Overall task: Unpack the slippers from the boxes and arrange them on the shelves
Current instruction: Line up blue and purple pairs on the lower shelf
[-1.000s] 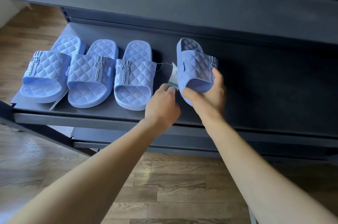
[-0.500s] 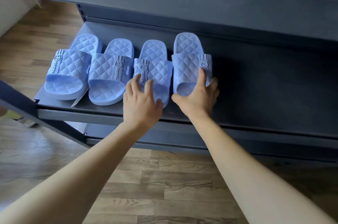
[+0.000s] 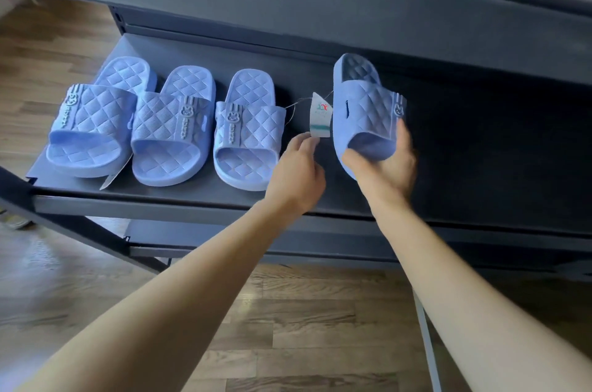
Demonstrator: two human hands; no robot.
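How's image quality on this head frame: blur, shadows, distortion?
Head view: motion blur smears the fingers of the right hand and left hand, while the held slipper, tag and resting slippers are sharp. Head view: the shelf sinks into deep shadow on its right, under the upper shelf. Head view: mild wide-angle bowing of edges.

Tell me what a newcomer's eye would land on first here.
A row of three blue quilted slippers sits at the left of the dark shelf. Right of them, the right hand grips a fourth slipper, tilted on its side, while the left hand is at the paper tag beside it.
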